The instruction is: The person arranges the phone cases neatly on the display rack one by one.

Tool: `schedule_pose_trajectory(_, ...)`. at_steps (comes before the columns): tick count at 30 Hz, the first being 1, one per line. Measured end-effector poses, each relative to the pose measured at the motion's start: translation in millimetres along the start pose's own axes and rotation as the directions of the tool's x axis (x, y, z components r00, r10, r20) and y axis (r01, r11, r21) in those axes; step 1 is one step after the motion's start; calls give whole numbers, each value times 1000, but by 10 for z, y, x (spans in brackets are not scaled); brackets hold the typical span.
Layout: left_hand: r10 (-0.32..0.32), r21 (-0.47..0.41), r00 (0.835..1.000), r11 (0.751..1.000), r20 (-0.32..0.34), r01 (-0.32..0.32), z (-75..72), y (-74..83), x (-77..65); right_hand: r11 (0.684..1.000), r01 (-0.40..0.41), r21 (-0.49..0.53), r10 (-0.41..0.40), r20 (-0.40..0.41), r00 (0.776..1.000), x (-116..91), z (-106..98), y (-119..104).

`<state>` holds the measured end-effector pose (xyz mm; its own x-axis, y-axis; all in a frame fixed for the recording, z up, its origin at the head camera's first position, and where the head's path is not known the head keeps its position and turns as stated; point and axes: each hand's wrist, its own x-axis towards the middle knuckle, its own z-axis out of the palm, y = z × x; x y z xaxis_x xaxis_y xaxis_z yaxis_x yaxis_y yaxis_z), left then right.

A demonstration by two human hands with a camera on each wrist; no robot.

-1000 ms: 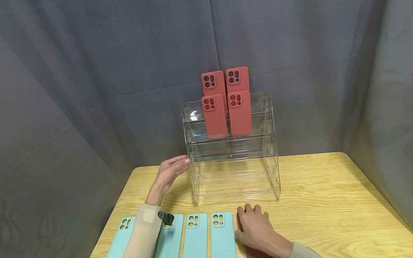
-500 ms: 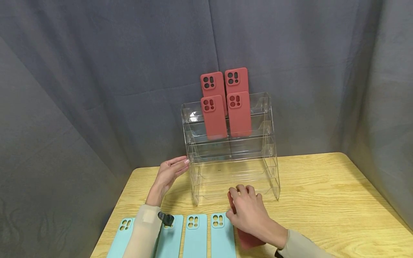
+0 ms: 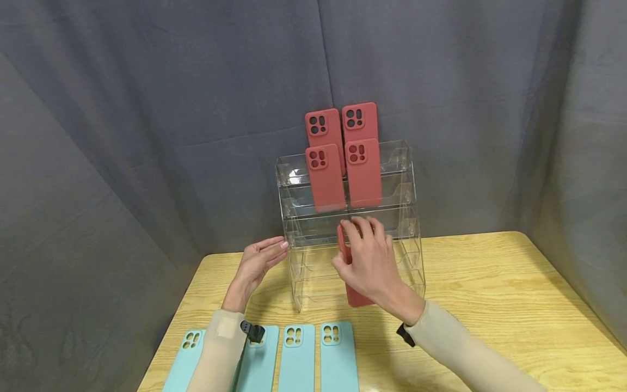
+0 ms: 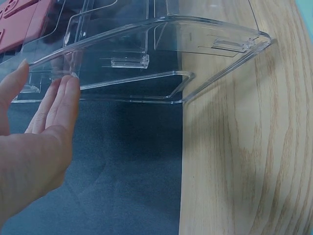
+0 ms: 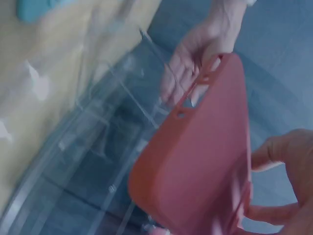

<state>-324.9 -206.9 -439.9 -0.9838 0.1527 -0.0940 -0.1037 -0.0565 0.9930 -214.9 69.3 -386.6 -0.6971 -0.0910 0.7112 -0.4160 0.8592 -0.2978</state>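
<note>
My right hand [image 3: 369, 264] holds a red phone case [image 3: 358, 296] by its edges, in front of the middle of a clear tiered rack [image 3: 320, 244]. In the right wrist view the case [image 5: 205, 147] is tilted, its hollow inside showing and the fingers at one long edge. My left hand [image 3: 252, 269] touches the rack's left side with nearly straight fingers; in the left wrist view the fingertips [image 4: 72, 85] lie at the side panel. Two red cases [image 3: 327, 179] lean in the second tier, and two more red cases [image 3: 323, 122] rise from the top tier behind.
Several mint phone cases [image 3: 339, 359] lie in a row along the near left of the wooden table [image 3: 480, 305]. A grey curtain [image 3: 196, 109] hangs behind and at both sides. The rack's lower tiers [image 3: 318, 272] are in front of the right hand's left side.
My right hand has lifted the red phone case off the table beside the mint row and carried it up and forward to the rack. My left hand has stayed at the rack's side.
</note>
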Motion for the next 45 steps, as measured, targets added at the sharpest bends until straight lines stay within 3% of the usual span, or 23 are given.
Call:
schedule_pose_trajectory(10, 0, 0, 1000, 1000, -12, 0, 8, -28, 7, 998, 54, -12, -55, -205, 977, 601, 78, 66)
schedule_pose_trajectory(21, -3, 10, 1000, 1000, -19, 4, 6, -32, 16, 990, 100, -99, -123, -255, 959, 970, 358, 43)
schedule_pose_trajectory(31, -3, 18, 1000, 1000, -22, 4, 4, -39, 18, 976, 113, -187, -163, -276, 947, 1045, 719, 96)
schedule_pose_trajectory(38, -4, 11, 1000, 1000, -20, 4, -16, -57, 27, 973, 80, -218, -132, -237, 962, 968, 905, 167)
schedule_pose_trajectory(45, 0, 11, 1000, 1000, -6, 0, -3, -31, 22, 967, 76, -242, -135, -240, 961, 927, 992, 169)
